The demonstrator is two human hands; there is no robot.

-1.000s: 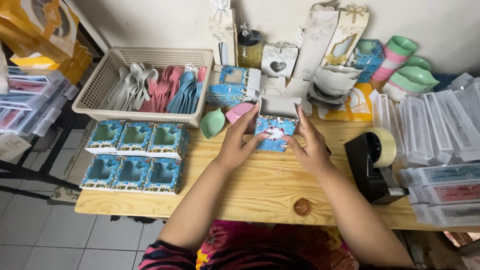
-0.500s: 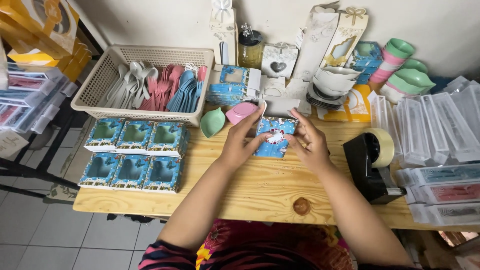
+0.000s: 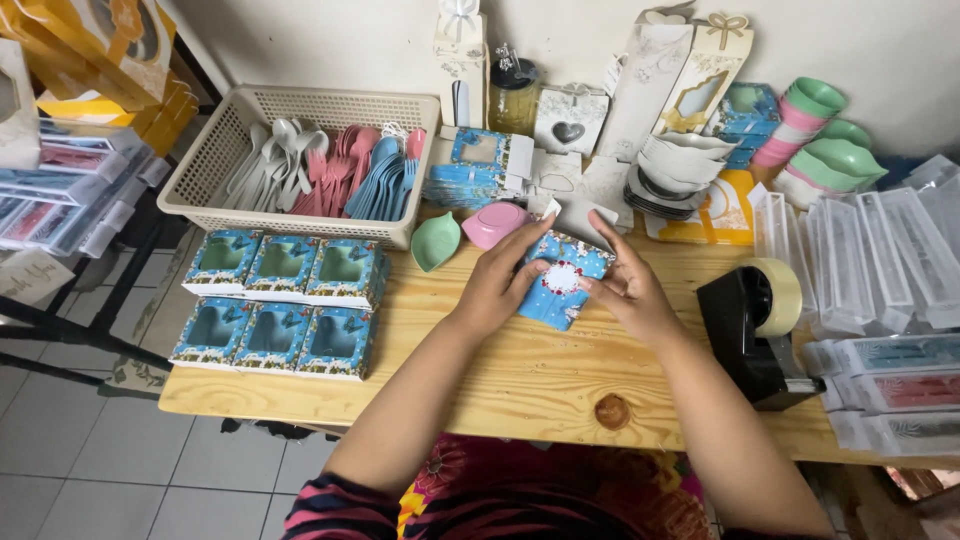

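Note:
A small blue patterned cardboard box [image 3: 560, 282] with a white flower-shaped window sits between both my hands above the wooden table [image 3: 520, 380]. My left hand [image 3: 497, 280] grips its left side, fingers stretched along the top edge. My right hand [image 3: 628, 285] holds its right side, thumb pressing near the window. Just beyond the box lie a green leaf-shaped dish [image 3: 436, 242] and a pink leaf-shaped dish [image 3: 494, 224].
Several finished blue window boxes [image 3: 282, 300] stand in two rows at the left. A beige basket [image 3: 300, 165] holds plastic spoons. A black tape dispenser [image 3: 755, 325] is at the right, with clear long cases [image 3: 880, 260], stacked bowls [image 3: 815, 140] and flat blue box blanks [image 3: 470, 180] behind.
The blue box has been turned and tilted in my hands, its white window now facing up. My hands stayed in about the same place.

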